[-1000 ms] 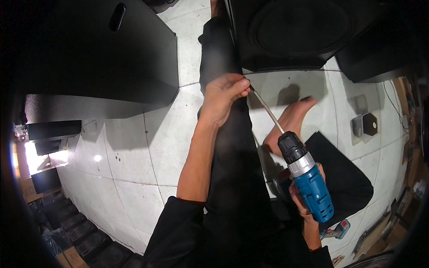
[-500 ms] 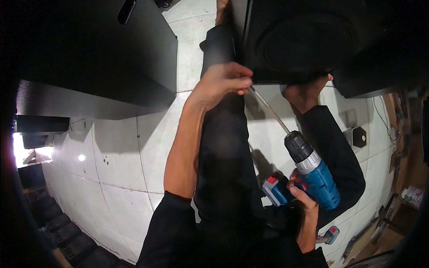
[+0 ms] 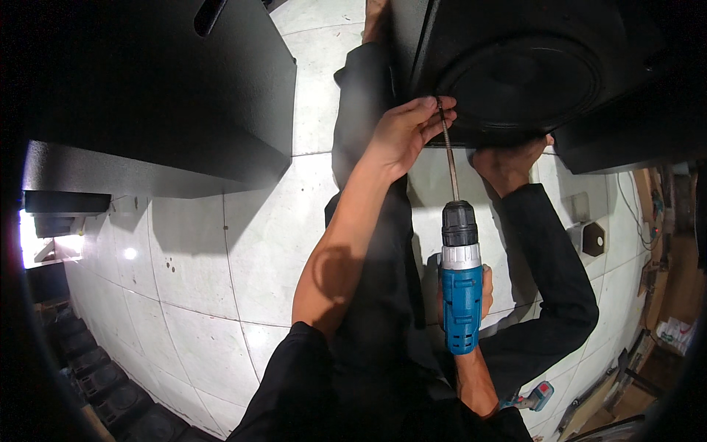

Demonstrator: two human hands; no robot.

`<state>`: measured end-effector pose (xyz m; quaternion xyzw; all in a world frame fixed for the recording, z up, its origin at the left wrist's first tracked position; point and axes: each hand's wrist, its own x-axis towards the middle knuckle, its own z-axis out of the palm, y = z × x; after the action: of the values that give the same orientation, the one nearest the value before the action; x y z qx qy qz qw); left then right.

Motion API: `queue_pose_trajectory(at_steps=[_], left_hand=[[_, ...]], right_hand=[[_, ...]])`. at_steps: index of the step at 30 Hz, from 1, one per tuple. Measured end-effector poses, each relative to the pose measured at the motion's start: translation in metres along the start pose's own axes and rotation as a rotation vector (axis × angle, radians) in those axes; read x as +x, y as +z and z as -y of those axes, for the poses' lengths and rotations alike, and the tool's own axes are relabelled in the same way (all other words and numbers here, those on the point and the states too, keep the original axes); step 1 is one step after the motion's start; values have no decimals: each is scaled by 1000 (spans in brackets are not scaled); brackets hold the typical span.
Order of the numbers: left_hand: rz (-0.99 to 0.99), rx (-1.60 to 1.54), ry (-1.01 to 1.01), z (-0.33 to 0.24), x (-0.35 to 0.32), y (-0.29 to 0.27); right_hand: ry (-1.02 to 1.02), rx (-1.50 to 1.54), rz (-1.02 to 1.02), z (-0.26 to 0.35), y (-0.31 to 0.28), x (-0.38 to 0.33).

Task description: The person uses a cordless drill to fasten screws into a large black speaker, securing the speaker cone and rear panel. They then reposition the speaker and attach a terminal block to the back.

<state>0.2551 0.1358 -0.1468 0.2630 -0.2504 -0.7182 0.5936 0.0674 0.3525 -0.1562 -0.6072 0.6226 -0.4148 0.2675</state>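
My right hand [image 3: 486, 291] is wrapped round the grip of a blue cordless drill [image 3: 462, 302], its body mostly covering the fingers. A long, thin metal driver bit [image 3: 451, 158] runs from the black chuck [image 3: 458, 221] up toward a black speaker cabinet [image 3: 420, 66]. At the bit's far end, my left hand [image 3: 409, 136] is closed, thumb and fingers pinching around the tip. Whether a small screw sits at that tip is too small to tell. The tip is by the lower left corner of the speaker's front, next to its round cone [image 3: 523, 81].
Another large black cabinet [image 3: 162, 96] stands at the left. My legs stretch over the white tiled floor [image 3: 191, 272], a bare foot [image 3: 508, 162] against the speaker. A second blue tool [image 3: 541, 398] lies at lower right, and several speakers [image 3: 121, 401] line the lower left.
The drill has swung left and turned upright in the picture, its bit now pointing nearly straight up. My left hand has moved right and up with the bit's tip, closer to the speaker's front.
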Motion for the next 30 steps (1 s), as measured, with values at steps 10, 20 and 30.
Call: queue_pose_trajectory(at_steps=[10,20,30], left_hand=[[-39,73,-7,4,7,7],[-37,106,15,-1,5,1],[-23,90,4,0,8,1]], right_hand=[[114,129,-26,0,8,5],[299,309,51,-21,14,-5],[199,197,32,0,9,4]])
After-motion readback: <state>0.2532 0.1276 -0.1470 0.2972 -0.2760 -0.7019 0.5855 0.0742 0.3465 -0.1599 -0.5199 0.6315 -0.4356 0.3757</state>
